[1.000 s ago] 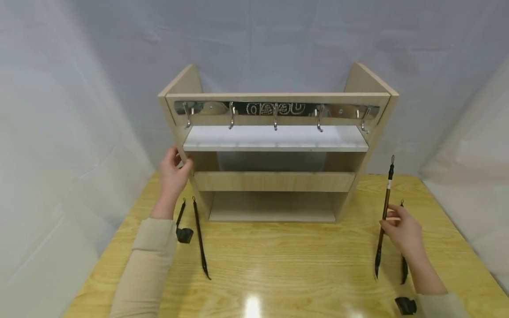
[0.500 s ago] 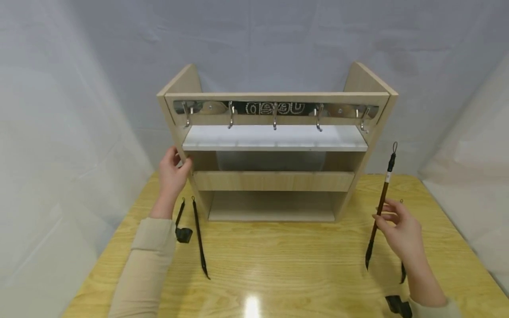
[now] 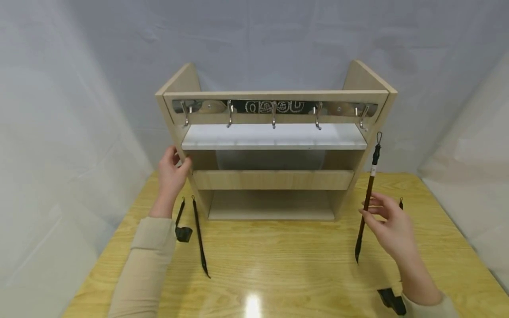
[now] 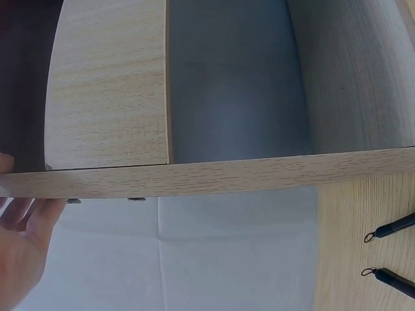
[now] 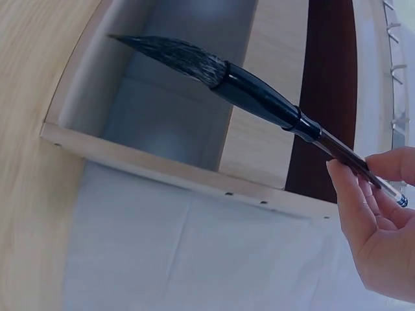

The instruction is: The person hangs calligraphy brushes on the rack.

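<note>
My right hand pinches a calligraphy brush by its brown handle. The brush is held nearly upright, hanging loop at the top and dark bristles down, over the table to the right of the wooden shelf unit. In the right wrist view the dark bristle tip shows large, with thumb and fingers round the handle. My left hand grips the unit's left side panel, thumb on the inner side and fingers outside. A metal strip with several hooks runs along the unit's top front board.
Two more brushes lie on the left of the table, a long one and one by a small black block. Another brush lies behind my right hand, mostly hidden. A black block sits near my right wrist.
My right hand has carried the brush left and upward, nearer to the shelf unit's right side. My left hand keeps its grip on the left panel.
</note>
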Tool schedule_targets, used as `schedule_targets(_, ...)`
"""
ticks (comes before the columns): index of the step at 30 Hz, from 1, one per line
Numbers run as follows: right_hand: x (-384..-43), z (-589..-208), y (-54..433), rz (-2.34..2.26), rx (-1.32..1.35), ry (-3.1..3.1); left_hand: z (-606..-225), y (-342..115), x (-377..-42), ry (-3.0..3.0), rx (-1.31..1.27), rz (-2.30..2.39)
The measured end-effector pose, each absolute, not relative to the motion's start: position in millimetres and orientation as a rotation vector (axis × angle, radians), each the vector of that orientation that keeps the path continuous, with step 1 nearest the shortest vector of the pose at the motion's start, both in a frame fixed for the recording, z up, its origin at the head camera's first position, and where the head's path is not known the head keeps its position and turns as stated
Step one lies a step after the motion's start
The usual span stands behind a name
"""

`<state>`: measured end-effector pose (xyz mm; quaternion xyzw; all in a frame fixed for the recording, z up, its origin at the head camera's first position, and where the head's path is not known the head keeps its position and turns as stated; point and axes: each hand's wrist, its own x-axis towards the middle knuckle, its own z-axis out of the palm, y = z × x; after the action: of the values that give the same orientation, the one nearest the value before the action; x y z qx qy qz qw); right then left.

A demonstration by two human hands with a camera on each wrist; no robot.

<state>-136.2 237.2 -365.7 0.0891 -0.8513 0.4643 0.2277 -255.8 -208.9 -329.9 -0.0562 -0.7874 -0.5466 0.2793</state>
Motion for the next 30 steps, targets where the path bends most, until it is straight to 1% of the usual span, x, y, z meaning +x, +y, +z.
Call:
schedule_targets(7, -131.6, -347.7, 220.6, 1.192, 0.224, -2.422, -329.3, -209.8, -256.1, -2.119, -0.139, -1.464)
schedule_targets(17, -135.6, -342.8, 211.8, 1.202, 0.291, -2.44, -329.1, -210.9, -254.5, -2.134, -0.127, -1.454)
schedule_targets(30, -140.9, -342.2, 209.5, 1.176, 0.268, -2.433, -328.8, -211.0, -253.0, -2.137, -0.119, -1.47)
